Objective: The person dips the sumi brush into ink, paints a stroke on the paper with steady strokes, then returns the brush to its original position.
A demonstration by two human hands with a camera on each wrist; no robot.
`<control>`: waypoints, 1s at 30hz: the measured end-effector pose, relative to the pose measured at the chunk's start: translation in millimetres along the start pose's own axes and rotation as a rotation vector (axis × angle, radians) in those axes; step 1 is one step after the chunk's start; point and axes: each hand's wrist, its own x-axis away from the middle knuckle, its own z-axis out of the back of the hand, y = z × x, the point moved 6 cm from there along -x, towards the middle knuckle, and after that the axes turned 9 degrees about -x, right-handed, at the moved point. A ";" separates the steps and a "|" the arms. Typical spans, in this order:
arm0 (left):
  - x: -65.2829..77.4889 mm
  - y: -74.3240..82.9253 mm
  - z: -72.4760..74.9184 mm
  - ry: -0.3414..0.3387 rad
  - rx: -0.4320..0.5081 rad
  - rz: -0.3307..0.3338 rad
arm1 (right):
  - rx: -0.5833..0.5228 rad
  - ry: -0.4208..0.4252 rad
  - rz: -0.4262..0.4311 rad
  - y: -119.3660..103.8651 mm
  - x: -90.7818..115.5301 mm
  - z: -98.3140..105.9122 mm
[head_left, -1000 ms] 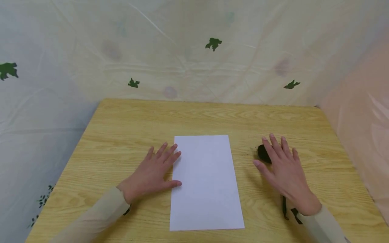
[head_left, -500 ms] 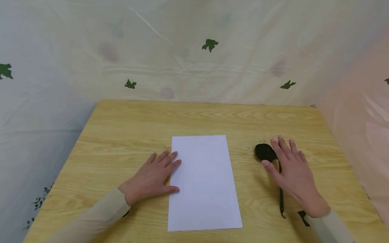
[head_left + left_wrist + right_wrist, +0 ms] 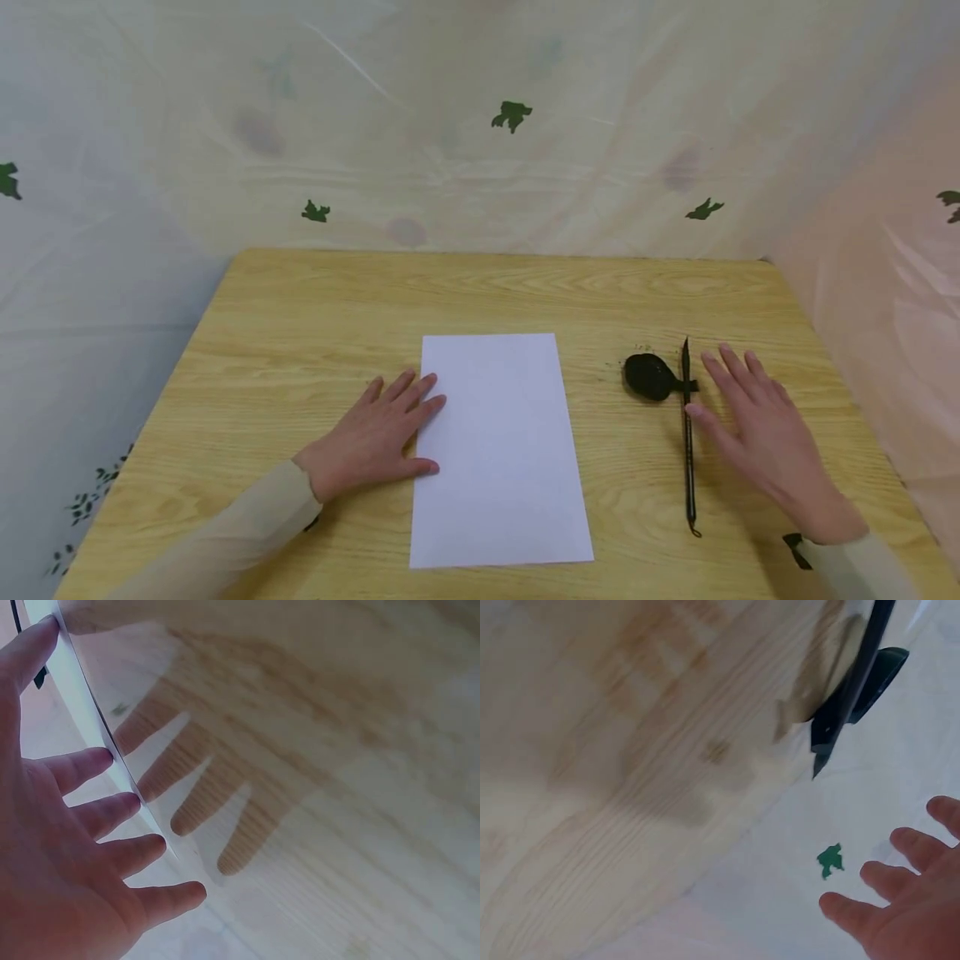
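Note:
A blank white sheet of paper (image 3: 498, 483) lies on the wooden table. My left hand (image 3: 367, 446), fingers straight and spread, is at its left edge, with fingertips and thumb tip over the margin. In the left wrist view the same hand (image 3: 67, 855) has its fingers along the paper's edge. A black calligraphy brush (image 3: 688, 467), with a hanging loop at its near end, rests across the short handle of a round black ink dish (image 3: 647, 377). Just right of the brush is my right hand (image 3: 776, 442), fingers spread and holding nothing, thumb tip overlapping the shaft in the head view.
Small dark specks mark the wooden table (image 3: 315, 333) beside the ink dish. A pale curtain (image 3: 420, 100) with green bird shapes hangs behind the table and along both sides.
My right hand has moved right, away from over the ink dish, uncovering the dish and the whole brush. The left hand slid slightly nearer along the paper, then stayed. The head view shifted slightly.

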 end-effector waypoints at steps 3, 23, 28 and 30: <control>-1.2 -1.5 0.7 -0.003 0.009 0.003 | -0.024 0.002 0.036 6.9 2.8 1.6; -6.2 -3.7 0.7 -0.043 0.042 0.020 | 0.059 0.007 0.402 17.8 8.8 -2.5; -7.7 -4.0 -1.4 -0.048 0.036 0.020 | 0.100 0.026 0.541 10.3 9.0 -7.5; -8.3 -4.1 -2.2 -0.051 0.038 0.020 | 0.109 0.029 0.583 7.3 9.1 -9.6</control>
